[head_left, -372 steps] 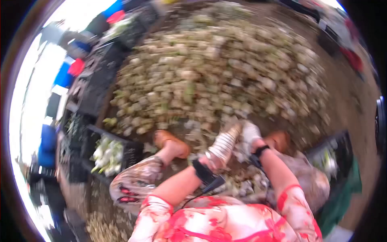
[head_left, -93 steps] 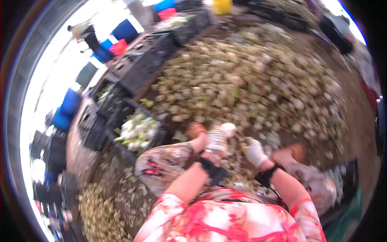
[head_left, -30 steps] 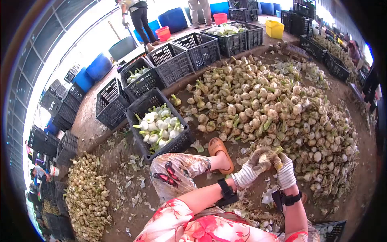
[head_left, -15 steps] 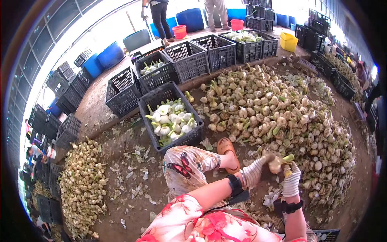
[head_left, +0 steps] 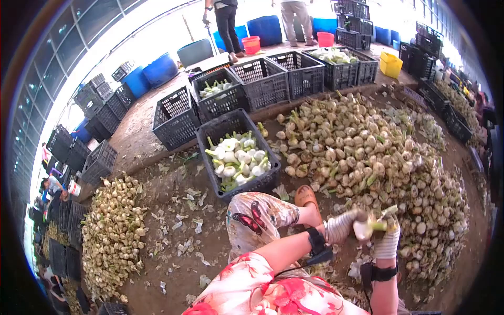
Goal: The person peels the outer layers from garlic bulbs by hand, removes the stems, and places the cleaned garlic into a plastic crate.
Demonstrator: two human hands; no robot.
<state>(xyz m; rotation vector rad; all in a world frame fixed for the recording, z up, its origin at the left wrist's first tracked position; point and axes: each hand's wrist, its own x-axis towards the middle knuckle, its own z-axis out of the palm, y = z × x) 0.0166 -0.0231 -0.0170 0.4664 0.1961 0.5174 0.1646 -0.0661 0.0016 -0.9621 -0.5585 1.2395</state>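
In front of my right knee, my left hand [head_left: 346,224], in a striped, soiled glove, is closed round a garlic bulb [head_left: 363,230]. White surface shows on the bulb, and its green stem [head_left: 378,226] points right. My right hand [head_left: 387,239], gloved alike, is closed beside the stem on a pale strip of garlic skin [head_left: 390,211] that sticks up above the fingers. The fingertips are partly blurred. Beyond the hands lies a large heap of unpeeled garlic [head_left: 362,152]. A black crate [head_left: 231,193] holds white peeled bulbs with green stems.
Black crates [head_left: 260,84] line a raised ledge, some with peeled garlic. A smaller garlic heap [head_left: 113,236] lies left, and loose skins [head_left: 191,199] litter the ground. A yellow bucket [head_left: 390,65], red buckets [head_left: 252,44] and blue barrels [head_left: 160,71] stand farther back. Two people [head_left: 227,26] stand there.
The bulb has gone from brown and skin-covered to showing white. A pale strip now stands off near my right hand. The whole view has shifted, with things appearing farther right.
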